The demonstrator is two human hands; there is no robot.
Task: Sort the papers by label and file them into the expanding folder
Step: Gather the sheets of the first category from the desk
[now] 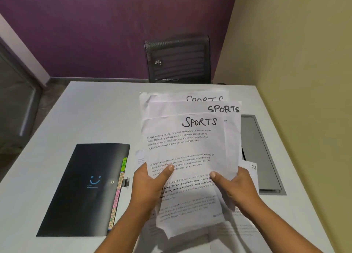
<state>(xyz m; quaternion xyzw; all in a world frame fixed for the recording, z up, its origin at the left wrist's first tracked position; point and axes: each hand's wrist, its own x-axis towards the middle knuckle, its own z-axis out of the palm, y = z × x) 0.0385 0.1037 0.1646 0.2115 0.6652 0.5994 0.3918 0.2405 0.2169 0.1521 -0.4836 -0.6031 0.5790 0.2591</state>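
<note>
Head view: gripping fanned SPORTS papers in left hand and right hand above bench, beside black expanding folder

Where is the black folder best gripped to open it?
Probably its right long edge, near the clasp, coming from the right. The folder lies flat and closed, and the cover ends there above the coloured tabs. The left hand and right hand hold the papers.
</note>
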